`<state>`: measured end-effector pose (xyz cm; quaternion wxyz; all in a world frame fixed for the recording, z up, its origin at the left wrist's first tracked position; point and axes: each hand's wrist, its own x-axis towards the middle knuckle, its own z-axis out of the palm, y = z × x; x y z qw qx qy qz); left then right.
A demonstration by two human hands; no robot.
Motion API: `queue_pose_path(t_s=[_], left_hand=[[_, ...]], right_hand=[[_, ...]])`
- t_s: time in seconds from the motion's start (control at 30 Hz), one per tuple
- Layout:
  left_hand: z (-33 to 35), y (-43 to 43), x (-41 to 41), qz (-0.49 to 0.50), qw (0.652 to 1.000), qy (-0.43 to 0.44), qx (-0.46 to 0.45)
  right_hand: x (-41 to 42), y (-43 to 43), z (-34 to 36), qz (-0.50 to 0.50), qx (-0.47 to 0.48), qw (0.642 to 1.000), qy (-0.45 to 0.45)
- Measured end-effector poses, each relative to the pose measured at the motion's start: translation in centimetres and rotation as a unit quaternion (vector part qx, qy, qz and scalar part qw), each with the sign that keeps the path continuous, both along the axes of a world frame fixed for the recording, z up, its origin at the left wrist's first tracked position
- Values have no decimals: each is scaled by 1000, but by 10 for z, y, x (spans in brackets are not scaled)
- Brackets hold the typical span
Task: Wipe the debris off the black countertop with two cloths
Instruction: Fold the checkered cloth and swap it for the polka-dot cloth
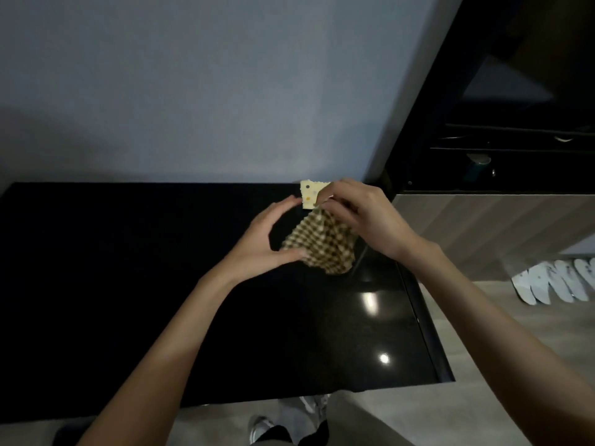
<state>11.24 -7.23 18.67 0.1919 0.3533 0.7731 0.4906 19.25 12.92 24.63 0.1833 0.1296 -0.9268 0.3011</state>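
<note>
A brown-and-cream checked cloth (322, 246) hangs bunched above the back right part of the black countertop (128, 284). A pale yellow dotted cloth (310, 194) sticks up just behind it. My right hand (360, 217) pinches both cloths at their top from the right. My left hand (267, 236) touches the yellow cloth's edge with its fingertips, while its thumb presses the lower edge of the checked cloth. I can make out no debris on the dark, glossy surface.
A grey wall (193, 91) rises directly behind the countertop. Dark shelving (515, 140) and a wood-grain panel (483, 226) stand to the right. Several white slippers (553, 281) lie on the floor at right. My shoes (289, 423) show below the counter's front edge.
</note>
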Motion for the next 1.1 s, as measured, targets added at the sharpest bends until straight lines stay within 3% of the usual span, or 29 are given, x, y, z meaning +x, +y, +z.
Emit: queue_pose_path(t_s=[0.1,0.27,0.53,0.67,0.8,0.9,1.0,1.1], left_hand=[[8,2,5,-40,999,14,10],[6,-12,3,-35,997,-66,-11],[-11,-24,-46,85,993,16,-78],[-8,-13,-61,138,986,81,-40],[-17,-20,-55,133,984,111,-31],[-48,-33,-41,103,988,86,-72],[-90,-44,-23,58,986,12,-158],[-127,-55,-7,24,976,-63,-207]], right_hand=[[4,-10,15,11,-42,999,-11],[15,-1,22,-50,-108,993,4],[-7,41,-32,-169,-66,972,-152],[-27,61,-54,-198,-44,970,-136],[-17,68,-84,-155,36,982,-98],[2,65,-131,-117,96,980,-125],[25,51,-182,-80,51,970,-224],[46,30,-224,-92,20,936,-340]])
